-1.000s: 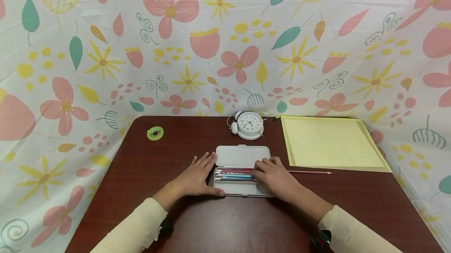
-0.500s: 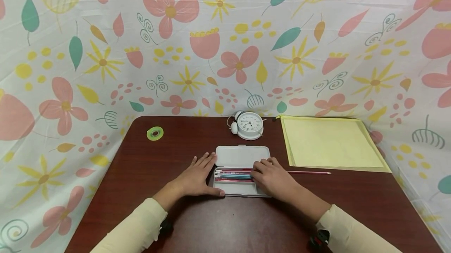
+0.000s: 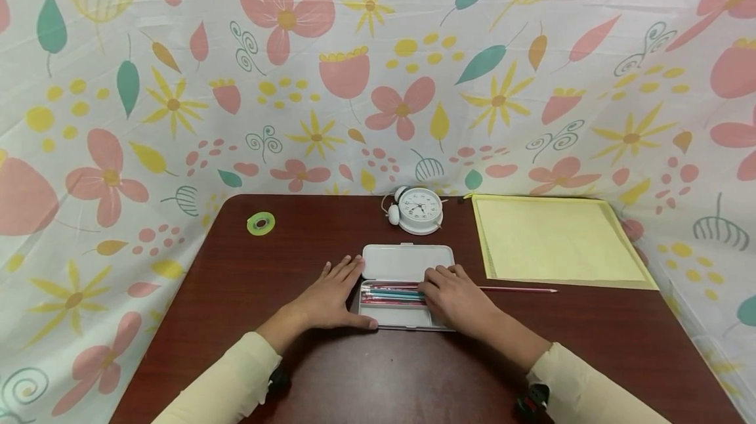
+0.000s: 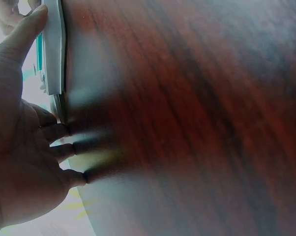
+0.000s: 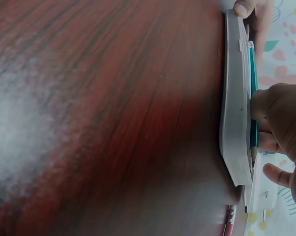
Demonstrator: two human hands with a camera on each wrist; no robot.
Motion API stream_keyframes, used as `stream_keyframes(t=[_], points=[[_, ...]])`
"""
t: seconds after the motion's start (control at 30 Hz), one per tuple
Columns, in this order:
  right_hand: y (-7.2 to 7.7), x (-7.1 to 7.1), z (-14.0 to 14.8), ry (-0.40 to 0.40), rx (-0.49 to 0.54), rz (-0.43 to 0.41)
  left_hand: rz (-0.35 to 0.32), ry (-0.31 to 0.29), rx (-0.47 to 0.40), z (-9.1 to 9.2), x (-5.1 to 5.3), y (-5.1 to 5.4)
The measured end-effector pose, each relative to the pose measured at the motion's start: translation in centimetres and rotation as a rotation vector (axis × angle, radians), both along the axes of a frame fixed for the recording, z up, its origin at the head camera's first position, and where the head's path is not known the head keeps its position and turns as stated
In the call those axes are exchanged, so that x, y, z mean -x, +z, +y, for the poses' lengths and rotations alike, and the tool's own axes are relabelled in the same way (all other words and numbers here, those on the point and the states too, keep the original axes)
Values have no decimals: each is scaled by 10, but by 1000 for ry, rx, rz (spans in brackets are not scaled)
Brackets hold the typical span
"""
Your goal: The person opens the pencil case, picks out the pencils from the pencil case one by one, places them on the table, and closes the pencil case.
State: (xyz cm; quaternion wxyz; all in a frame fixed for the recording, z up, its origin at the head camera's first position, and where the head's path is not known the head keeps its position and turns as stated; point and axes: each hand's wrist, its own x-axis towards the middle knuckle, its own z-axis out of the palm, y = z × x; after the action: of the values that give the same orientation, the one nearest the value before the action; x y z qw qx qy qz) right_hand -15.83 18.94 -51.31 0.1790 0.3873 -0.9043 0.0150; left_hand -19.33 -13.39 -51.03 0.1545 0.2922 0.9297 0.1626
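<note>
A white pencil case (image 3: 392, 316) lies with its lid (image 3: 407, 261) folded back on the dark wooden table. Several red and teal pencils lie side by side in its rear compartment. My left hand (image 3: 331, 296) is spread along the case's left end, its thumb on the front corner and its fingertips by the lid. At the right end, my right hand (image 3: 461, 299) reaches into the case. The right wrist view shows its thumb and fingers pinching a teal pencil (image 5: 252, 69) above the front wall. The right hand hides the pencils' right ends.
A reddish pencil (image 3: 520, 289) lies on the table right of the case. Behind stand a white alarm clock (image 3: 419, 207) and, farther right, a yellow folder or pad (image 3: 561, 240). A green tape roll (image 3: 260, 223) lies at the back left. Floral cloth hangs behind the table.
My right hand has shifted slightly left over the case, and the pencils under it have moved a little, with a red one now showing at the front. The left hand stays put.
</note>
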Motion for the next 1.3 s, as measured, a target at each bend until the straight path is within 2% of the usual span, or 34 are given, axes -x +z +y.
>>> stream_keyframes(t=[0.23, 0.63, 0.83, 1.13, 1.3], points=[[5, 3, 0, -18, 34, -37, -2, -3, 2, 0, 0, 1], [11, 5, -1, 31, 17, -149, -2, 1, -11, -1, 0, 0], [12, 7, -6, 18, 7, -122, -9, 7, -9, 0, -1, 0], [8, 13, -24, -13, 48, -81, -2, 11, -1, -1, 0, 0], [7, 15, -37, -35, 73, -55, -8, 4, -7, -1, -1, 3]])
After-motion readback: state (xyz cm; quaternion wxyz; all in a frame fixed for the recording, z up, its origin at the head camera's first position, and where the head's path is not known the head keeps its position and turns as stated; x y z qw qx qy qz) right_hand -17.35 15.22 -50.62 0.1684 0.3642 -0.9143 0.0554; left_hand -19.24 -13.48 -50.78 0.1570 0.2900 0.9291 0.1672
